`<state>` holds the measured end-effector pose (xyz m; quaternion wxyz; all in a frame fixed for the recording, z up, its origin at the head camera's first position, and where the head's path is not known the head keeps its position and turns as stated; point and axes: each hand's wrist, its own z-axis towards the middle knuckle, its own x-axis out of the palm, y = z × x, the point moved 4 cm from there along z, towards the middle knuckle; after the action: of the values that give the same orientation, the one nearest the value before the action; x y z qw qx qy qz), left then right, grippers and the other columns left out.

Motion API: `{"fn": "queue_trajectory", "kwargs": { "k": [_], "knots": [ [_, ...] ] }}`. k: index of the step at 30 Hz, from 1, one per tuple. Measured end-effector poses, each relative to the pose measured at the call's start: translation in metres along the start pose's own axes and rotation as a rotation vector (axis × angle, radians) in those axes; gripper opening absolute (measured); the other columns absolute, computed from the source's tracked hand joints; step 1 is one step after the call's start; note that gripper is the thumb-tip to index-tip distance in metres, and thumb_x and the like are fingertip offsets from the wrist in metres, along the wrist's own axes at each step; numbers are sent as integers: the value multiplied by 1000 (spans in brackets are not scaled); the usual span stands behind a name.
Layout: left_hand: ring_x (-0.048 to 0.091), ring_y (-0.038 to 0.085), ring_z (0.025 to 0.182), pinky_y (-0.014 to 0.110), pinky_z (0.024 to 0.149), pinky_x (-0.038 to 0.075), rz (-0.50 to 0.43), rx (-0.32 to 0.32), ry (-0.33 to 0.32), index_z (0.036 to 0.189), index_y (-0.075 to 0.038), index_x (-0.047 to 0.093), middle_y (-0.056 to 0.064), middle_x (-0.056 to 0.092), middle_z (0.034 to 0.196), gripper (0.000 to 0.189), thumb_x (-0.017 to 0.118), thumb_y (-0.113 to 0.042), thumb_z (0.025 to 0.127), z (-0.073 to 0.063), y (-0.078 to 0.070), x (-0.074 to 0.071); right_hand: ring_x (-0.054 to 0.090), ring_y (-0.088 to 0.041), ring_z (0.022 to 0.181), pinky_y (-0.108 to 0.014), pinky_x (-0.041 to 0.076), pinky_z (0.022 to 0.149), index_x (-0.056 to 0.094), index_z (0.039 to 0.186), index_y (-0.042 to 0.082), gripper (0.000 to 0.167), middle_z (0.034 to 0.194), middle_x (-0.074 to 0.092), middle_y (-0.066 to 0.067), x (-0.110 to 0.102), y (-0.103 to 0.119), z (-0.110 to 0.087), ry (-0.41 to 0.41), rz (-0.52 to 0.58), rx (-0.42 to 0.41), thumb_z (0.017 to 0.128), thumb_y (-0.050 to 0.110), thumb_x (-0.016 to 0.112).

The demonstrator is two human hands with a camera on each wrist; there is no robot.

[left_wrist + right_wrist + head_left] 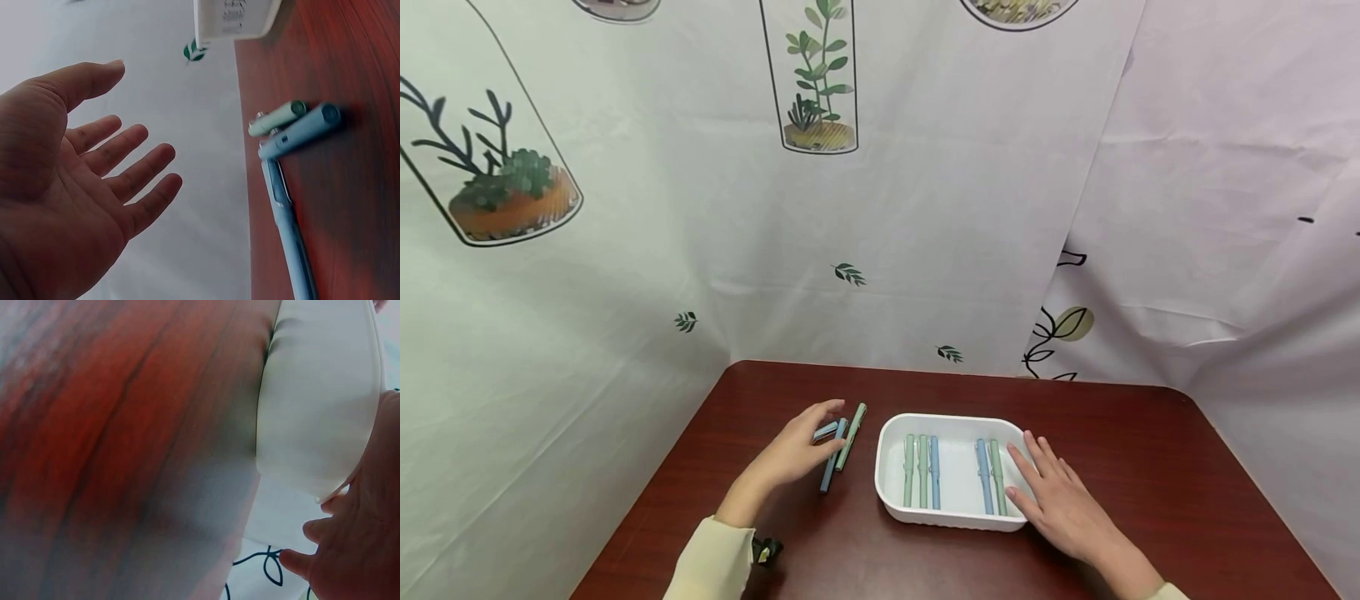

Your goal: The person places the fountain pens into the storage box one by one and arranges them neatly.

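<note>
A person's left hand (793,448), fingers loosely spread and holding nothing, hovers beside three loose pens on a dark red table (820,558): one green pen (852,437), one blue pen (834,455) next to it, and a second blue pen (825,431) partly behind the hand. The right hand (1060,504), also empty with fingers spread, lies at the right rim of a white tray (955,522). Inside are five pens in two groups: two green and one blue on the left, one blue and one green on the right. The loose pens lie so close together that closing on one could nudge or roll its neighbours; a hard push from the right hand could slide the tray, and knocking the upright rows might set them askew. The left hand hides part of the second blue pen from the head camera, and the left wrist view cuts off its far end. The tray wall hides some right fingertips in the right wrist view, so how firmly they press cannot be told.
</note>
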<state>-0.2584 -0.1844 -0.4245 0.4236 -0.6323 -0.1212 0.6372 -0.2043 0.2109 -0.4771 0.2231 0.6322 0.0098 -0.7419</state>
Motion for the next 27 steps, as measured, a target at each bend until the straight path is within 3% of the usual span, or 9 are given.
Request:
{"fn": "queue_trajectory", "kwargs": {
  "k": [7, 18, 27],
  "knots": [
    [48, 37, 136, 57, 108, 42, 115, -27, -42, 148, -5, 48, 16, 51, 148, 60, 72, -20, 95, -3, 17, -5, 26, -47, 148, -68, 30, 112, 41, 156, 16, 66, 166, 24, -18, 1, 0, 0, -2, 1, -1, 101, 50, 55],
    [31, 46, 145, 65, 110, 35, 136, -131, -35, 147, -4, 49, 24, 39, 156, 57, 71, -19, 96, -4, 41, -6, 26, -46, 149, -67, 31, 112, 41, 156, 17, 67, 166, 24, -17, 2, -2, 0, -4, -5, 1, 101, 51, 55],
    [32, 47, 144, 67, 110, 32, 203, -217, -66, 148, -3, 48, 24, 40, 155, 60, 72, -17, 95, -5, 55, -4, 26, -46, 149, -67, 30, 112, 41, 156, 17, 67, 166, 24, -17, 1, -1, 0, 0, 1, 2, 101, 51, 54]
  ]
}}
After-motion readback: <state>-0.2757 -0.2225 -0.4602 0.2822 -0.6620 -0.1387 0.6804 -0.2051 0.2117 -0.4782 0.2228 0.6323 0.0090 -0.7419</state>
